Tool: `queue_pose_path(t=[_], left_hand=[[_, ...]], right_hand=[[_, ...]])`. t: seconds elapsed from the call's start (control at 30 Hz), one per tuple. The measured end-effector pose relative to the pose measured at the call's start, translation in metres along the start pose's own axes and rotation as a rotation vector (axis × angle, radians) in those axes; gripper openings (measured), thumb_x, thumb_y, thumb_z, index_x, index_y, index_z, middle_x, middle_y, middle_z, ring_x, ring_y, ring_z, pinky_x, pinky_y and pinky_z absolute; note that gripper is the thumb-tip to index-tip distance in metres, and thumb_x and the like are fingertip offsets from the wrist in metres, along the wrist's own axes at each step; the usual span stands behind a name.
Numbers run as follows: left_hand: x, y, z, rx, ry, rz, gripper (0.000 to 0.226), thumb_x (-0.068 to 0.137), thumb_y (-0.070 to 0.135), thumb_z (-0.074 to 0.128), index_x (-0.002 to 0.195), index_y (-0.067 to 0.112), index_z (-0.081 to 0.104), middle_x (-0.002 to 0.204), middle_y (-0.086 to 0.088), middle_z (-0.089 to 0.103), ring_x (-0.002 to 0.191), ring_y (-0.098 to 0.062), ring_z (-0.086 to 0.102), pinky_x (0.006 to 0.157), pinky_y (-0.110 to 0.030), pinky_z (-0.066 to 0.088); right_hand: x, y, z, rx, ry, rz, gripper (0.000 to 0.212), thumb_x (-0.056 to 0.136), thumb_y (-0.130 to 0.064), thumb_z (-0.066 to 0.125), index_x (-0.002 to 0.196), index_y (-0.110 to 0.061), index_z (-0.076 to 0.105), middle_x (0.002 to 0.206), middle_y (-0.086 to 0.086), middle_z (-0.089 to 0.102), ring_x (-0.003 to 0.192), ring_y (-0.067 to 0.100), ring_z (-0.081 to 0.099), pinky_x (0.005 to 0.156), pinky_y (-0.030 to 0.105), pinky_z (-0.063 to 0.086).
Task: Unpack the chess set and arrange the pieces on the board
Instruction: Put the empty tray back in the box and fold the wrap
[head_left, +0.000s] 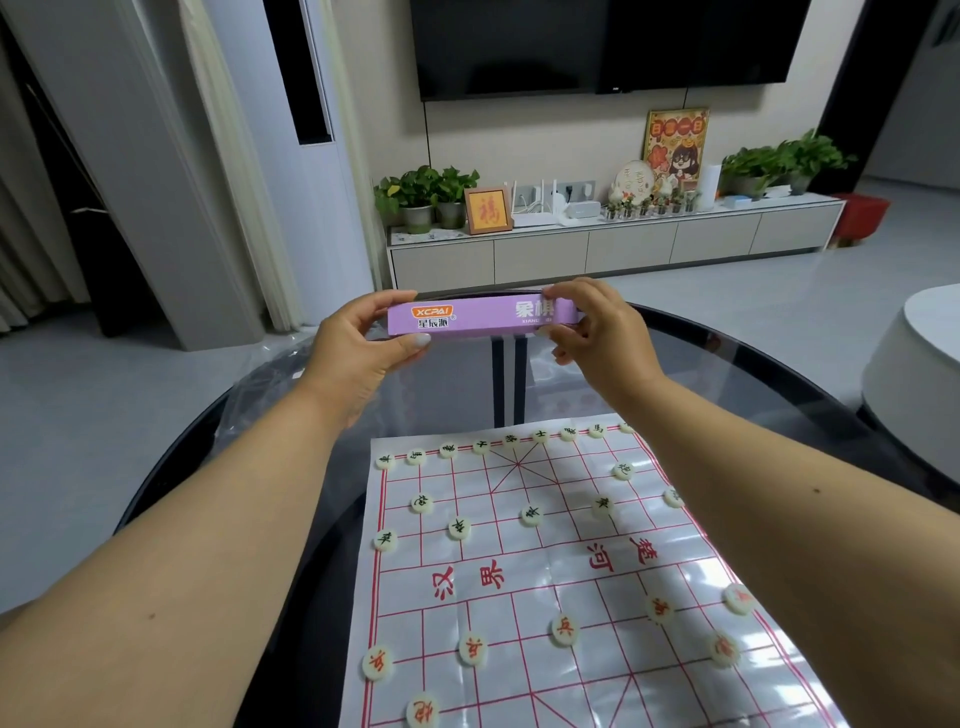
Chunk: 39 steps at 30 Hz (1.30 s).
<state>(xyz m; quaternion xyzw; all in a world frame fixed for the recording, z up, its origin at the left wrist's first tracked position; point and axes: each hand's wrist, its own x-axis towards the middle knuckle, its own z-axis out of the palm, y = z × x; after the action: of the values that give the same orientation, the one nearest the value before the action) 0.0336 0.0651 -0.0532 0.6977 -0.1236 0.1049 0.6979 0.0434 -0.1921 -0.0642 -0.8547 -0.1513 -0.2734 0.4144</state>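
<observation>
A long purple chess box is held up in the air beyond the board's far edge. My left hand grips its left end between thumb and fingers. My right hand pinches its right end. Below, a white plastic board sheet with red grid lines lies on the dark glass table. Several round white pieces with black characters stand on the far half. Several pieces with red characters stand on the near half.
Crinkled clear plastic wrap lies on the table's left side. A white round seat stands to the right of the table. A TV cabinet with plants and frames runs along the far wall.
</observation>
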Motion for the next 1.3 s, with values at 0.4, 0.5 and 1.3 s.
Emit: queue_pose_path(t=[0.4, 0.5, 1.3], left_hand=[[0.000, -0.002, -0.002, -0.086, -0.010, -0.020, 0.045, 0.067, 0.011, 0.074, 0.110, 0.020, 0.066, 0.113, -0.006, 0.064, 0.115, -0.028, 0.060, 0.081, -0.032, 0.057], [0.000, -0.003, -0.002, -0.028, -0.003, -0.024, 0.043, 0.073, 0.005, 0.073, 0.112, 0.021, 0.065, 0.114, -0.006, 0.064, 0.117, -0.027, 0.058, 0.083, -0.034, 0.058], [0.005, -0.008, 0.003, 0.071, 0.088, -0.075, 0.020, 0.088, 0.006, 0.063, 0.103, 0.019, 0.064, 0.116, -0.009, 0.065, 0.098, -0.026, 0.069, 0.078, -0.031, 0.059]], right_hand=[[-0.001, 0.001, 0.000, -0.106, -0.024, -0.053, 0.041, 0.090, -0.027, 0.060, 0.129, -0.018, 0.054, 0.126, 0.003, 0.051, 0.087, 0.021, 0.062, 0.072, 0.035, 0.059], [-0.002, -0.001, -0.001, -0.086, -0.036, -0.033, 0.041, 0.087, -0.023, 0.063, 0.127, -0.017, 0.055, 0.127, 0.003, 0.051, 0.086, 0.019, 0.064, 0.074, 0.035, 0.059], [0.010, -0.018, 0.005, 0.454, 0.070, 0.487, 0.029, 0.079, -0.015, 0.075, 0.103, -0.017, 0.059, 0.107, 0.012, 0.064, 0.074, 0.024, 0.072, 0.072, 0.032, 0.060]])
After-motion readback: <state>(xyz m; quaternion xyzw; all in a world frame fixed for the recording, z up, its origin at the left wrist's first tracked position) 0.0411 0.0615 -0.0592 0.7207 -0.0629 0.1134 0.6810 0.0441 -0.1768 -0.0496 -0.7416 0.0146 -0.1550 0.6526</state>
